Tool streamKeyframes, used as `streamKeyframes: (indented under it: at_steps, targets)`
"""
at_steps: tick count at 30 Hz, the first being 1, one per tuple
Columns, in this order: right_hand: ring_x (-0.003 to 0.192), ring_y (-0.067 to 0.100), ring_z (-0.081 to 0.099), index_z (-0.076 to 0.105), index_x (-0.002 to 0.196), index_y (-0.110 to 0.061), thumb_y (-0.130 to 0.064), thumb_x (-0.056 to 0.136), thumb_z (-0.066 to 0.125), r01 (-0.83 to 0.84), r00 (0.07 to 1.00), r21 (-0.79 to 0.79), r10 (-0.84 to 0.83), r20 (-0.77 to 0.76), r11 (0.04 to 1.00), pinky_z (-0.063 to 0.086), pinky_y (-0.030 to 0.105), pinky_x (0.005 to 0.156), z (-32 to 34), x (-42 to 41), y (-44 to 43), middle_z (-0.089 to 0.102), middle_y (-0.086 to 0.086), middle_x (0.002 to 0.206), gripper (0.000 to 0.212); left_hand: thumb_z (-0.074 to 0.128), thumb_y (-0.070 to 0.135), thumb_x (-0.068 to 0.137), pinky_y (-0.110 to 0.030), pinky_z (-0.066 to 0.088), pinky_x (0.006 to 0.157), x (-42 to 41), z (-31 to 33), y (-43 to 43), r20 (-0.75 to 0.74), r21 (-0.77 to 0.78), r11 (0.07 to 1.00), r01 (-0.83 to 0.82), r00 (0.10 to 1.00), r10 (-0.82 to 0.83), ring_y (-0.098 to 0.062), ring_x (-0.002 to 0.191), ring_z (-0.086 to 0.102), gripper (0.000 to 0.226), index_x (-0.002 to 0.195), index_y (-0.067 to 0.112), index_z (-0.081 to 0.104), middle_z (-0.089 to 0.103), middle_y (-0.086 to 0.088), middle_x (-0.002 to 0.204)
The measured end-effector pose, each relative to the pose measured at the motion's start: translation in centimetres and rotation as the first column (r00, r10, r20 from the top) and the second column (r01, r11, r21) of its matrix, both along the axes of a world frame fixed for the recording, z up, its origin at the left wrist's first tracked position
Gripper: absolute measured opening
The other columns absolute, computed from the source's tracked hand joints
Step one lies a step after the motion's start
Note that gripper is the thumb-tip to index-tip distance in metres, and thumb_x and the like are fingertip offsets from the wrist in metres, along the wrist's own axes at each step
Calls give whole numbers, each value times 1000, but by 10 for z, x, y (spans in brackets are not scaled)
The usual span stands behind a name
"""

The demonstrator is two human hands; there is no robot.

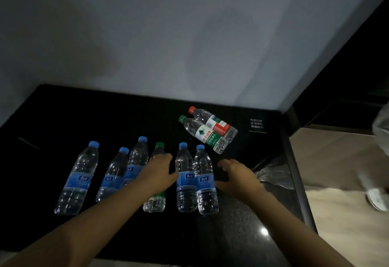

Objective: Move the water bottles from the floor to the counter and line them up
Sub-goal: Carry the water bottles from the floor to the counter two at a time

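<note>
1. Looking down through the head view, the lining-up step seems to be the one in hand. A row of six water bottles (78,179) is sitting side by side on the dark counter (52,119) across the middle of the frame, caps pointing towards the top edge. Whether they are standing or lying flat I cannot tell.
2. The left hand (160,168) is lying over the green-capped bottle (154,202), fourth from the left. Its palm is hiding the bottle's middle, so I cannot tell whether the fingers are wrapping it or only resting there.
3. The right hand (233,175) is hovering just right of the end blue-capped bottle (205,184), fingers loosely curled and carrying nothing.
4. Two more bottles (210,132) are lying slanted and touching each other at centre right, well apart from the row.
5. The next move, I judge, is calling for a reach up-frame to that pair, bringing them onto the row's right end.
6. Crumpled plastic wrap (273,175) is sitting at the counter's right edge, and a small sign (256,124) is showing further up.
</note>
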State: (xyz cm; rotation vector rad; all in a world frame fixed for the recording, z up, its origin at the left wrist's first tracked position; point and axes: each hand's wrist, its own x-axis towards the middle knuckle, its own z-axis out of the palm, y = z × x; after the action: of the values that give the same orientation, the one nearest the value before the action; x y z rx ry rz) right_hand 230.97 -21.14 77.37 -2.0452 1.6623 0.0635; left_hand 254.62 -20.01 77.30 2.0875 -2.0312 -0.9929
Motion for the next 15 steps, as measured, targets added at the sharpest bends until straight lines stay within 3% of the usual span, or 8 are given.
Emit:
streamKeyframes:
  at_steps: [5,12,15]
  targets:
    - [112,15,55,46,136,-26,-41,84,68,-1,993,-75,-8,-120,997,52,32,89,52,-20,35,53,-2,127,58,59,39,90,-34,47,91,-20,45,3,-9,-81,969,234,972,-235,-16,105,54,41,125,19,49,52,-2,119]
    - [108,16,58,49,131,-28,-39,84,66,77,965,-184,-119,-233,980,51,30,87,118,-68,90,55,-2,123,51,60,38,90,-29,49,85,-83,102,11,19,-242,824,512,851,-524,-12,97,54,40,124,21,49,54,1,117]
    - [106,18,60,50,130,-27,-41,84,65,130,939,-234,-195,-285,964,51,31,85,135,-93,116,58,-2,121,51,58,41,90,-32,49,92,-114,118,18,74,-249,738,627,772,-631,-14,107,53,45,128,20,47,50,1,125]
